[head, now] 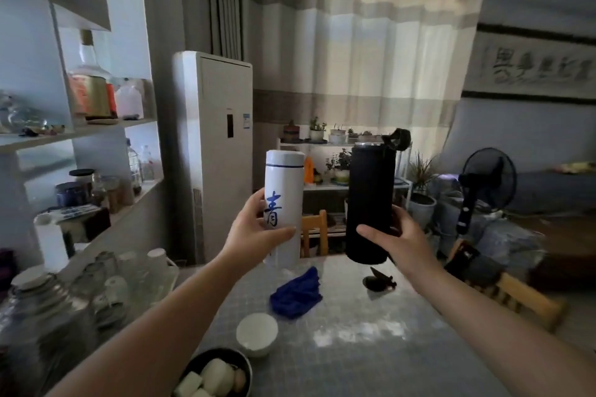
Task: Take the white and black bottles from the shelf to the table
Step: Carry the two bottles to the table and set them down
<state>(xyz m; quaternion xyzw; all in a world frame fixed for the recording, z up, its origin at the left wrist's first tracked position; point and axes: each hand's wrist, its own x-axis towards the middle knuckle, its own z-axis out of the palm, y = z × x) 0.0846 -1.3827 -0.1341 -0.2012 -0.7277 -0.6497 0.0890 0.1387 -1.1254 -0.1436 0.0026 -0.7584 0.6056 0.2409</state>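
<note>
My left hand (pixel 254 232) grips a white bottle (pixel 283 184) with a blue ring near its cap and a blue character on its side. It is upright, held in the air above the far part of the table (pixel 371 325). My right hand (pixel 400 242) grips the lower part of a taller black bottle (pixel 371 196), also upright and in the air, with its flip lid hanging open at the top right. The two bottles are side by side, apart from each other. The shelf (pixel 80 132) stands to my left.
On the table lie a blue cloth (pixel 296 295), a small white bowl (pixel 257 333), a dark bowl of pale food (pixel 216 377) and a black clip (pixel 380 282). Cups and glasses (pixel 122 277) crowd a tray at left. Wooden chairs (pixel 516 296), a fan and an air conditioner stand beyond.
</note>
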